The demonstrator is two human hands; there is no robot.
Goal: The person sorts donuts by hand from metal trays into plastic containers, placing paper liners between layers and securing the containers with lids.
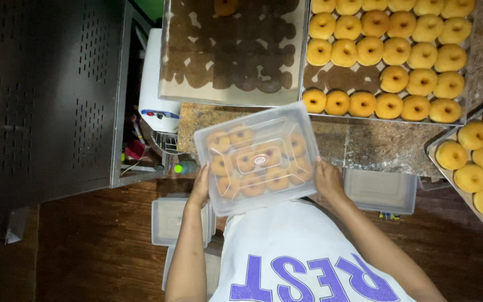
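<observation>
Seen from above, the person wears a white T-shirt (303, 246) w/ big purple block letters printed across the front; from this view the letters read upside down, and only part of the print shows before the bottom edge cuts it off. Fabric looks plain otherwise, no pockets or collar in view, a few soft folds near the chest. Both forearms are bare, no sleeves reaching them, so short-sleeved or sleeveless, can't tell which. Left hand (199, 190) & right hand (328, 179): no gloves, no rings or watch visible, no wristbands. Nothing else of the body shows; legs and feet are hidden under the shirt.
</observation>
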